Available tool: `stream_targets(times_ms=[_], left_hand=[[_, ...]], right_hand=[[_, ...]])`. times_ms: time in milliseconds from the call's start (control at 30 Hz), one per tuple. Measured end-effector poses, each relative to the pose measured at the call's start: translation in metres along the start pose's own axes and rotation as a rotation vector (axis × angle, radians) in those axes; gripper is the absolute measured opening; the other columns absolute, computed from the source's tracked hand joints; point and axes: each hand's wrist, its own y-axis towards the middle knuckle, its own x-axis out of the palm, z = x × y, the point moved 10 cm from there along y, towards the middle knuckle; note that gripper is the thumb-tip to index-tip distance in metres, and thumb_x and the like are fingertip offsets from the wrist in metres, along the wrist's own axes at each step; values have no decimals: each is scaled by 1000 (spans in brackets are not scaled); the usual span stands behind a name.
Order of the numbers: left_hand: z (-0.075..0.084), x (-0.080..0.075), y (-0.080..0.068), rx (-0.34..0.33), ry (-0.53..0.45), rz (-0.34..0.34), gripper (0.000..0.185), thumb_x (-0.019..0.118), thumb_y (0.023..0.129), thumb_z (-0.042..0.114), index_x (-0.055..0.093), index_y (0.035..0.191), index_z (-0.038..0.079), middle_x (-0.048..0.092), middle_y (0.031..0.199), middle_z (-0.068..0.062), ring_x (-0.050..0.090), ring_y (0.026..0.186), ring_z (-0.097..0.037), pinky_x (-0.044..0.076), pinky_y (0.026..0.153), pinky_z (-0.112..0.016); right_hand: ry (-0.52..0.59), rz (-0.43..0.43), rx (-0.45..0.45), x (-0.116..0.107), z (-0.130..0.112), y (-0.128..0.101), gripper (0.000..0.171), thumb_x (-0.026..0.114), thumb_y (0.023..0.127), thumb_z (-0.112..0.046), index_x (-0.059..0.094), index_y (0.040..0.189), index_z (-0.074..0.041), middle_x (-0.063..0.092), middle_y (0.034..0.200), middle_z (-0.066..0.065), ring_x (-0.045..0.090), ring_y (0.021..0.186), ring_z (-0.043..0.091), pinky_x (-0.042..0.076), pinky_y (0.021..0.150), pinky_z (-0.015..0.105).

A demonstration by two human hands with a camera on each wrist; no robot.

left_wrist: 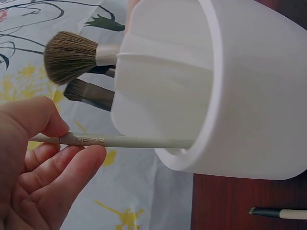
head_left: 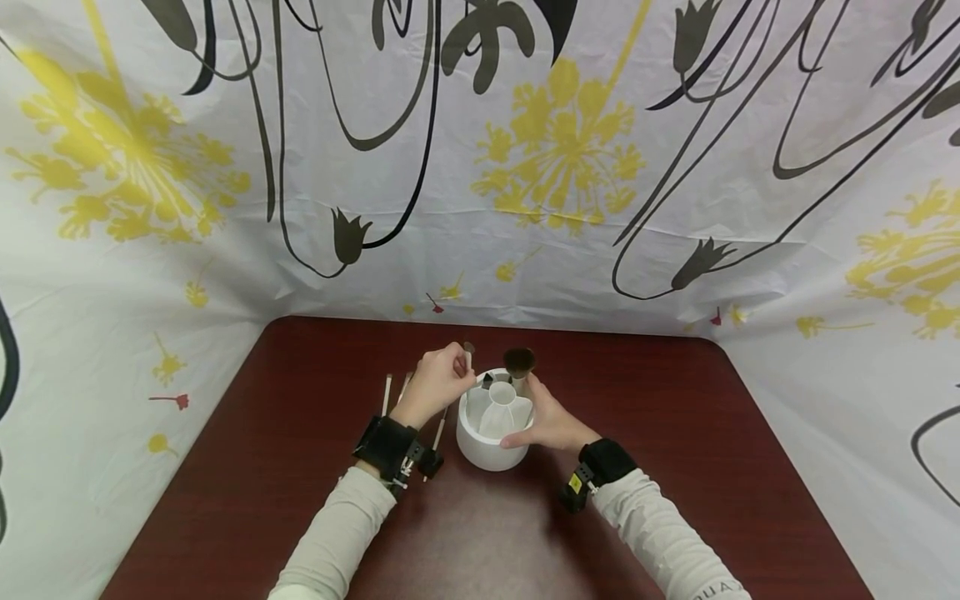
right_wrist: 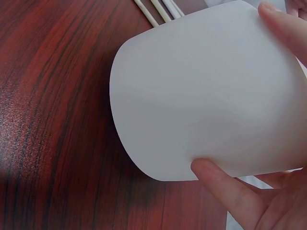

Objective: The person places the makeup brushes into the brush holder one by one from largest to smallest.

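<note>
A white round makeup brush holder [head_left: 491, 455] with inner dividers stands on the table. My left hand [head_left: 433, 383] pinches a slim pale makeup brush [left_wrist: 129, 142] between thumb and fingers; the lower end of its handle is inside the holder's rim. Around the holder's right side, my right hand [head_left: 555, 423] grips, thumb at the near edge and fingers at the far side. A large fluffy brush [left_wrist: 72, 55] and a smaller dark flat brush [left_wrist: 88, 94] stand bristles up in the holder.
Left of the holder, several more brushes lie on the dark red wooden table [head_left: 675, 417], among them a thin one [head_left: 387, 396] partly behind the left wrist. A patterned white cloth [head_left: 465, 192] hangs behind the table and at its sides.
</note>
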Motion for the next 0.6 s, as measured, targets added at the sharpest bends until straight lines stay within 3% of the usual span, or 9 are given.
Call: stream_targets(times_ms=[333,600], left_hand=[[-8,8,-3,-2,-24,-21,13,65,77,14,52,77,11,59,71,0,56,66,-10,45,55,-22],[-11,11,-4,6,-13,3,13,64,76,13,52,75,11,60,70,1,56,64,-9,45,55,-22]], right_hand=[[18,1,-16,0,-4,-1,112,86,56,-23,16,142,-11,35,134,13,35,123,26,28,100,45],[23,-3,3,0,-1,0,112,86,55,-23,16,142,-14,34,135,11,35,123,24,28,100,44]])
